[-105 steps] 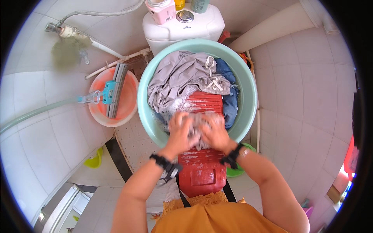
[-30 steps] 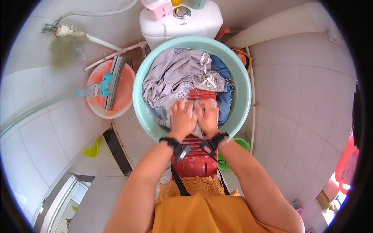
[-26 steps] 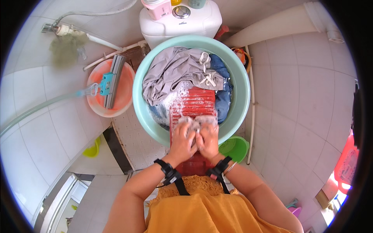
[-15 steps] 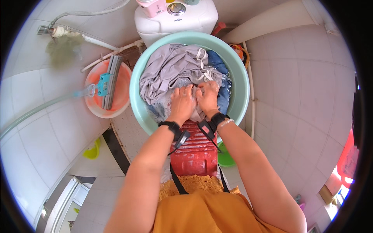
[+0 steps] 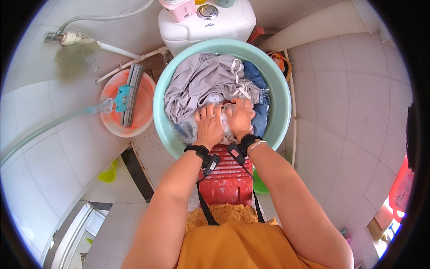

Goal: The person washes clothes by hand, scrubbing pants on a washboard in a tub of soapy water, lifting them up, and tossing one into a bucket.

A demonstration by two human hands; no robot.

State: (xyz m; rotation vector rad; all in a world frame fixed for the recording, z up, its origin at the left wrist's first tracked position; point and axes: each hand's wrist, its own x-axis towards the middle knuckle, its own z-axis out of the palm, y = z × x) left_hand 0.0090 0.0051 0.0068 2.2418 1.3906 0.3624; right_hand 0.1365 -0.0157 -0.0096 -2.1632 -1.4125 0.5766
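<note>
A grey garment (image 5: pixel 192 80) with a white drawstring lies bunched and wet in a pale green basin (image 5: pixel 281 112), with suds about it. My left hand (image 5: pixel 210 127) presses down on the near part of this cloth, fingers curled over it. Close beside it, my right hand (image 5: pixel 240 117) grips the same soapy folds, with its fingers bent. The cloth between the hands rests by the upper end of a red ridged washboard (image 5: pixel 226 179), which slants out of the basin toward me. Blue denim (image 5: pixel 261 112) sits in the water at the right.
Behind the basin stands a white toilet tank (image 5: pixel 228 22) with a pink container (image 5: pixel 181 11) on top. To the left, a sponge mop (image 5: pixel 130 96) rests in an orange-and-white basin (image 5: pixel 134 132). A green basin (image 5: pixel 260 184) is partly hidden by the washboard. Tiled walls rise on both sides.
Both hands now sit a little lower in the picture, and their fingers look more spread over the cloth. More white suds show between them. The whole view has shifted slightly.
</note>
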